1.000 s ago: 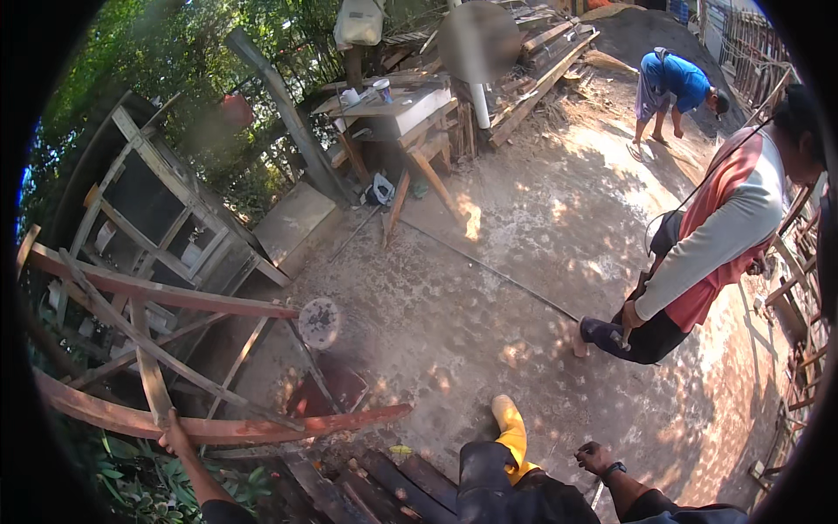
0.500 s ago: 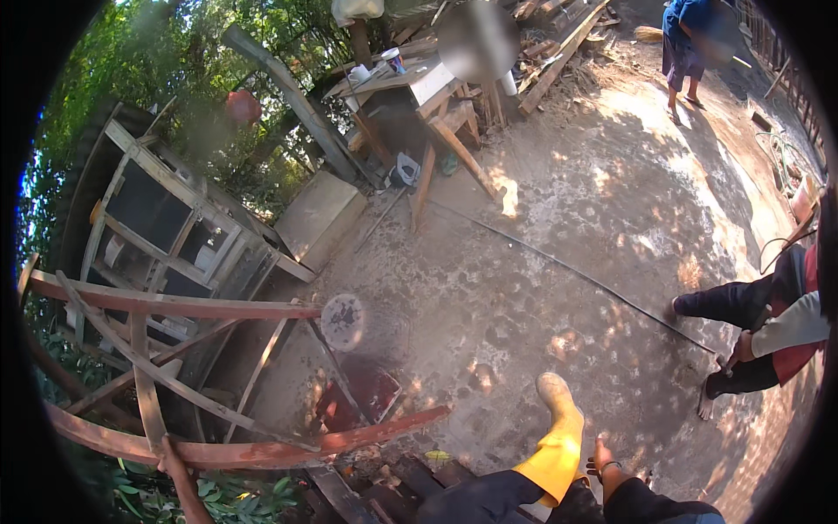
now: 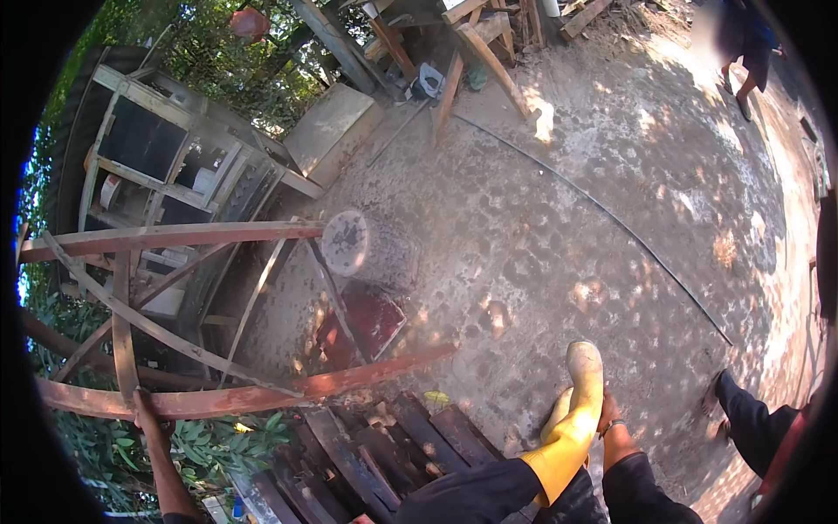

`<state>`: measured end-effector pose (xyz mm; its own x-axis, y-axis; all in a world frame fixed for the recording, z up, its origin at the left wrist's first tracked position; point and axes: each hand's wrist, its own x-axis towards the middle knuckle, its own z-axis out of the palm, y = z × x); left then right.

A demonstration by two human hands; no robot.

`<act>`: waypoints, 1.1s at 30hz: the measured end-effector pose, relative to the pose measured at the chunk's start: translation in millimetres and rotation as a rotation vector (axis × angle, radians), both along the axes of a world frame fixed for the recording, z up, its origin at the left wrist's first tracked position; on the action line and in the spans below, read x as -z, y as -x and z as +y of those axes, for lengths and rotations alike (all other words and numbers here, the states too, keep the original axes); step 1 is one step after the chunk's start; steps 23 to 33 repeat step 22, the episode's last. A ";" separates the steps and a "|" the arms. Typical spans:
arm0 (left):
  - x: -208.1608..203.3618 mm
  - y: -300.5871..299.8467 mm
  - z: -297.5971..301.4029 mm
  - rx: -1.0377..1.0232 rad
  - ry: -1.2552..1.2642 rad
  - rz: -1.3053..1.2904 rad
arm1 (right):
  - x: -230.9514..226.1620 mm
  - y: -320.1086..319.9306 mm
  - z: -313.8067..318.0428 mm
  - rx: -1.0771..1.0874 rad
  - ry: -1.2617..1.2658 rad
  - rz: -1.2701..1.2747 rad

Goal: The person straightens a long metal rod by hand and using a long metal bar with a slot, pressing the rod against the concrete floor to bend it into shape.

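At the lower left, my left hand [image 3: 148, 412] is closed round a wooden frame, where an upright slat meets the lower reddish beam [image 3: 227, 400]. The frame also has an upper reddish beam [image 3: 201, 233] and crossing slats [image 3: 157, 325]. My right hand [image 3: 610, 414] hangs beside my yellow rubber boot [image 3: 578, 419]; the boot hides part of its fingers, and I see nothing held in it.
Dark wooden boards [image 3: 349, 458] lie stacked below the frame. A round-topped block [image 3: 347, 244] and a red panel [image 3: 362, 325] stand near the beam ends. A long thin rod [image 3: 602, 205] crosses the ground. Other people's legs show at right [image 3: 751, 428] and far right [image 3: 746, 83].
The view has tilted down and shifted right. My right hand has drawn in against the boot. The person at right no longer holds the rod's end. My left hand keeps its grip on the frame.
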<state>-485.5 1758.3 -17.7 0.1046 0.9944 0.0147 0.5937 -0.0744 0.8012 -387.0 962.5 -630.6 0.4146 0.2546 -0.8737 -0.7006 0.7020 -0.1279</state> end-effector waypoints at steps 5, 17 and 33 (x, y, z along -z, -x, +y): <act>-6.7 6.5 4.5 0.060 0.057 -0.068 | -20.8 -60.0 -5.7 0.050 0.248 0.020; -4.1 6.2 5.2 0.054 0.010 -0.219 | -129.4 -221.1 -64.6 0.095 0.715 -0.596; 23.8 10.6 26.5 -0.022 0.020 -0.301 | -262.9 -243.5 -61.3 -0.033 1.506 -1.013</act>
